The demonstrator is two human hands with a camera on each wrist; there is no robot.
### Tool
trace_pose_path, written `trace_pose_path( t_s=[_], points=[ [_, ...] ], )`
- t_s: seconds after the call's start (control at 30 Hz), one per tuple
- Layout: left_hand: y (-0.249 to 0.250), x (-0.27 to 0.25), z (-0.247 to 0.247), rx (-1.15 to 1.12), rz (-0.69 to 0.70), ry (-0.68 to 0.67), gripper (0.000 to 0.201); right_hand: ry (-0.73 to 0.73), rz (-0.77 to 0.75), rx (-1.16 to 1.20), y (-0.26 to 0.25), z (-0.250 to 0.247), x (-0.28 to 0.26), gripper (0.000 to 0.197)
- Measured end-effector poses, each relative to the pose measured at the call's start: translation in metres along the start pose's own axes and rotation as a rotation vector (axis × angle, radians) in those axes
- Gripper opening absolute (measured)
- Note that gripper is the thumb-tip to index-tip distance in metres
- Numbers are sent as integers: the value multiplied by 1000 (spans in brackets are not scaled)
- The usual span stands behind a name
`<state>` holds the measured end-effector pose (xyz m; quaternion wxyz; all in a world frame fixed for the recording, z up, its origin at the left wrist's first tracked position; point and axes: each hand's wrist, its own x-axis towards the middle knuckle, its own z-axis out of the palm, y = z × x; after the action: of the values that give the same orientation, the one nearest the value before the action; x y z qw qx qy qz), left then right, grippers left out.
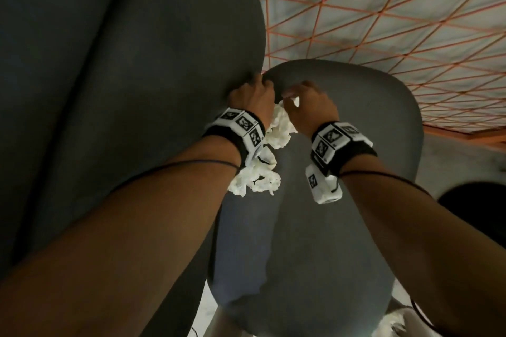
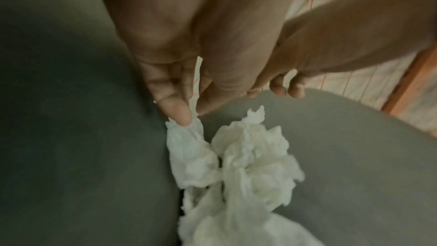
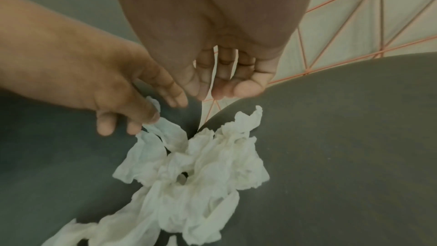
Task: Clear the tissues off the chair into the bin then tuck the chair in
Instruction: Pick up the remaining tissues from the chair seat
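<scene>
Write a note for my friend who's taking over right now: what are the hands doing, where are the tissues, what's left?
Left hand pinches a corner of the tissues.
Right hand hovers open above the pile, holding nothing.
Tissues lie crumpled on the grey chair, by the seat's edge.
Done: nothing binned yet.
Left: gather all tissues, drop them in the bin (not clearly in view), tuck the chair in.

Pale rug (image 1: 383, 22) across the upper right of the head view, crossed by thin orange lines (image 1: 309, 35) into triangles. Same rug in the right wrist view (image 3: 354, 25) at upper right, and in the left wrist view (image 2: 369, 81), blurred. Orange border (image 1: 465, 133) along the rug's near edge, a strip of grey floor (image 1: 451, 161) just beside it. Dark rounded shape (image 1: 476, 200) at the right edge, too dim to identify.
</scene>
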<state>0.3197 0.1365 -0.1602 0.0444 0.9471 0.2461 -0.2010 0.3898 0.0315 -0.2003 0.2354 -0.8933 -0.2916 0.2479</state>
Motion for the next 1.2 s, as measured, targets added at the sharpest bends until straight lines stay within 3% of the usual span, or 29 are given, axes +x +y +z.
trace_pose_path(
  t_s=[0.13, 0.27, 0.33, 0.47, 0.6, 0.83, 0.93, 1.03, 1.1, 1.2],
  points=[
    [-6, 10, 11, 79, 51, 1, 31, -187, -40, -127, 1, 19, 17, 42],
    [-10, 2, 11, -124, -13, -48, 28, -219, 5, -121, 10, 30, 12, 44],
    [-13, -7, 8, -316, -89, -9, 23, -200, 26, -41, 16, 29, 5, 41],
    [-15, -39, 6, -547, -191, 214, 25, -79, 43, 158, 27, 17, -16, 30],
    [-10, -80, 6, -708, -258, 316, 23, 23, 161, 419, 28, -6, -49, 37],
    [-4, -119, 26, -988, -442, 208, 37, -36, 267, 572, 43, -13, -77, 36],
    [-7, -127, 44, -1055, -423, 169, 48, -75, 432, 782, 50, -12, -76, 30],
    [-13, -123, 57, -901, -373, 116, 35, -101, 592, 1001, 51, -14, -71, 24],
    [-14, -113, 60, -815, -379, 27, 13, -97, 633, 1048, 51, -11, -66, 18],
    [-9, -89, 55, -769, -396, -75, 17, -50, 597, 889, 56, 1, -52, 9]
  ],
)
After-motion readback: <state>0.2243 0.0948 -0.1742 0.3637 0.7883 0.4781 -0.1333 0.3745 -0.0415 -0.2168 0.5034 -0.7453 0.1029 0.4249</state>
